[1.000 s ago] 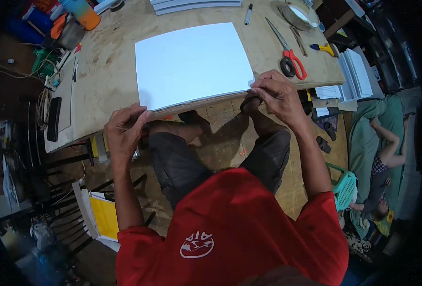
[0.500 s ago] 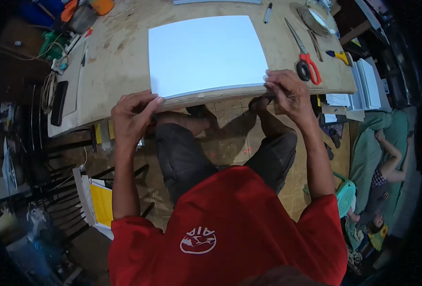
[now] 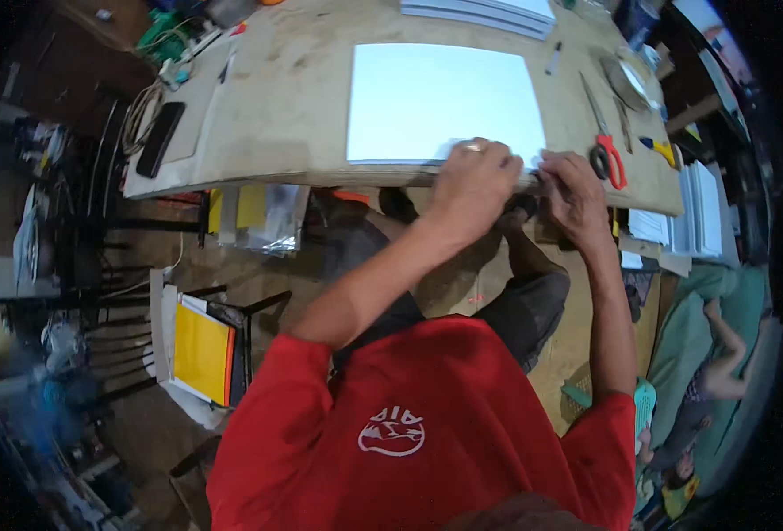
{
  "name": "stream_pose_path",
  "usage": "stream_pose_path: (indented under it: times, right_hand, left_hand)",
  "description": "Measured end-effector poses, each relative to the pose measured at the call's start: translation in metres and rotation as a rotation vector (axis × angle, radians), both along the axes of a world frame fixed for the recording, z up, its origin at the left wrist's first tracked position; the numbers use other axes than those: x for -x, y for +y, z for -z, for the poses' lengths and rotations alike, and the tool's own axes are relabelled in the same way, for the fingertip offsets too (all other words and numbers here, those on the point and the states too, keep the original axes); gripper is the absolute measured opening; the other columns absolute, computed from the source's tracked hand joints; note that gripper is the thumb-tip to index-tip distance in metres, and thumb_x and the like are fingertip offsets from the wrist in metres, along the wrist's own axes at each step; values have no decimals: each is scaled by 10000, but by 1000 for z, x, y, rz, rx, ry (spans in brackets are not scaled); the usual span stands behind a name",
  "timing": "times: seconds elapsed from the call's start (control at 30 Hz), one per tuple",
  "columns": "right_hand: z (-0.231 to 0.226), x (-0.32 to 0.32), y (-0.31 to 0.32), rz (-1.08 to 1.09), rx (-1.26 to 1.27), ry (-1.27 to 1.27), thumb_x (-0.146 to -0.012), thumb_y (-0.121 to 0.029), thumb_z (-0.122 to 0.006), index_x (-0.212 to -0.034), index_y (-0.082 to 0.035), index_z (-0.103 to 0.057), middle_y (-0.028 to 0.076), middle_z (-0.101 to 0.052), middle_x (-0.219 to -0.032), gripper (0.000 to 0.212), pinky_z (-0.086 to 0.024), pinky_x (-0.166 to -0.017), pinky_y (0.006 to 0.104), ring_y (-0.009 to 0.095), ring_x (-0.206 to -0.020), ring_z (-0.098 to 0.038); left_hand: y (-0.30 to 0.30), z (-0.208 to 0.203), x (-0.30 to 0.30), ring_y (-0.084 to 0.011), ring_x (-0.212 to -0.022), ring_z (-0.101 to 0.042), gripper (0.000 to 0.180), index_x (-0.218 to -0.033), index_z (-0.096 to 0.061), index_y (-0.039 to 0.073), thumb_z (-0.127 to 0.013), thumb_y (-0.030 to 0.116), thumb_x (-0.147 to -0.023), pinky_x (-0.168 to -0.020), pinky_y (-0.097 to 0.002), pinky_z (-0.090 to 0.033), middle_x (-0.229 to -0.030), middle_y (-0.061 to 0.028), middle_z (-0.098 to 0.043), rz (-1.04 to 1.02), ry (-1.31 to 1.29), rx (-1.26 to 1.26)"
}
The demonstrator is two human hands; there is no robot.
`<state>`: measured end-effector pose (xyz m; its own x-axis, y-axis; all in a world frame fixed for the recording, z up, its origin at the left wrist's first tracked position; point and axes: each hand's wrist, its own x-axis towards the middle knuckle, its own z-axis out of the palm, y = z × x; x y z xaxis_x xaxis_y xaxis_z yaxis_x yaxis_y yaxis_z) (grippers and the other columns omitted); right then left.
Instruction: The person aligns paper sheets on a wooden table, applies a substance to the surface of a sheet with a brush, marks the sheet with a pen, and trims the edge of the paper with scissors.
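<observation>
A white sheet or thin stack of paper (image 3: 440,102) lies flat along the near edge of the table, and its thickness is hard to judge. My left hand (image 3: 478,181), a ring on one finger, reaches across to the paper's near edge close to the right corner. Its fingers are bent and held together on that edge. Right at the corner, my right hand (image 3: 575,193) has its thumb and fingers closed on the paper, the fingertips partly hidden. The two hands are close together but apart.
Right of the paper lie red-and-black scissors (image 3: 606,150), a marker (image 3: 553,58) and a yellow-handled tool (image 3: 661,150). A thicker paper stack (image 3: 480,16) sits at the far side. A black phone-like object (image 3: 160,140) rests at left. Someone lies on green cloth (image 3: 710,354) at right.
My left hand has left the paper's near left corner and moved right along the edge, beside my right hand. The view has shifted, showing more of the far stack.
</observation>
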<state>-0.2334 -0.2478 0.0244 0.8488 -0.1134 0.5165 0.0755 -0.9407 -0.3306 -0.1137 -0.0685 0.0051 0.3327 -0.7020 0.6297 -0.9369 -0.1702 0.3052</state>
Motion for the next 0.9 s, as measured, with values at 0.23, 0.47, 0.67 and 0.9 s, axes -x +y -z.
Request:
stream_pose_path:
  times: [0.23,0.47,0.67,0.9]
  right_hand:
    - [1,1,5,3,40,-1,-838,9,-694,-953,-18,-631,139,-692,-1043,134,-506,-802,414,339,-911,-646]
    - [0,3,3,10,70,-5,-832,-4,-702,-966,-34,-646,122,-702,-1065,149,-507,-803,404,323,-919,-649]
    - [-8,4,20,201,89,-11,-872,-38,-644,-1006,-21,-637,165,-675,-1035,136,-503,-830,445,391,-937,-632]
    - [15,-72,140,-135,-101,-174,-755,23,-620,-1052,-40,-615,144,-638,-911,303,-517,-798,440,344,-883,-627]
  left_hand:
    - [46,-3,-29,-271,-845,-636,227,-985,-708,98,-638,58,-773,-739,-403,-534,-874,-83,-619,41,42,-72]
    - [134,-20,-76,-280,-824,-633,246,-1014,-739,64,-693,-28,-790,-763,-390,-521,-908,-96,-701,-23,87,-111]
    - [137,-9,-84,-263,-850,-616,250,-1005,-743,98,-717,13,-771,-789,-390,-504,-895,-52,-673,-17,12,-48]
    - [137,0,-89,-253,-836,-648,221,-1013,-756,108,-740,-5,-823,-722,-372,-517,-942,-73,-717,58,-22,122]
